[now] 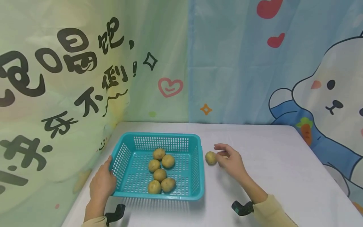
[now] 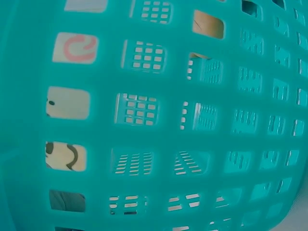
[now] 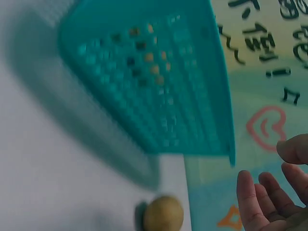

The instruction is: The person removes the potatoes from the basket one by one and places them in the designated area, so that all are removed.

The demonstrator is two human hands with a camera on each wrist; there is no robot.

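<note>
A turquoise plastic basket point(image 1: 193, 167) with slotted walls stands on the white table, and several small round potatoes point(image 1: 160, 175) lie together inside it. My left hand point(image 1: 102, 183) grips the basket's left side at the rim; its fingers are partly hidden. In the left wrist view the basket's perforated wall point(image 2: 106, 134) fills nearly everything. One more potato point(image 1: 210, 158) sits on the table just right of the basket. Beside this potato is my right hand point(image 1: 231, 160), fingers loosely spread. The right wrist view shows these fingers point(image 3: 248, 192) apart from the loose potato point(image 3: 164, 214).
The white tabletop point(image 1: 272, 157) extends to the right and in front of the basket. Behind it hangs a printed cloth backdrop point(image 1: 227, 63) with hearts, writing and a cartoon animal. Each wrist wears a black strap mount point(image 1: 242, 208).
</note>
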